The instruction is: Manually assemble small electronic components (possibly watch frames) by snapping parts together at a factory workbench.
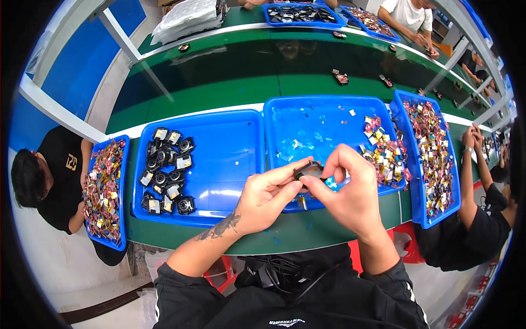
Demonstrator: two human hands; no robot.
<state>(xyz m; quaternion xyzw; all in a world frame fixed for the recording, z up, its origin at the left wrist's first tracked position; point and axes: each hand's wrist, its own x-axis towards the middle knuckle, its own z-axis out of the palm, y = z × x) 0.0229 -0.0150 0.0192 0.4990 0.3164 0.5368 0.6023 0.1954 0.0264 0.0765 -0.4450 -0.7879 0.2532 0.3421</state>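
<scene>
Between both hands I hold a small black plastic housing (308,170), above the front edge of the middle blue tray (329,102). My left hand (268,194) grips its left side between thumb and fingers. On the housing's right side, my right hand (348,183) pinches with thumb and forefinger, the other fingers curled. What lies under the fingertips is hidden. Small circuit assemblies with coloured wires (386,153) are heaped at that tray's right end, and scraps of blue film (298,143) lie scattered on its left. Similar black housings (167,175) stand grouped in the left blue tray (235,211).
Narrow blue trays of wired circuit assemblies stand at the far left (127,189) and right (399,104). Behind runs a green conveyor belt (230,82) carrying a few parts. Co-workers sit left (60,175), right (466,230) and across the belt (408,19). White metal posts (68,112) frame the bench.
</scene>
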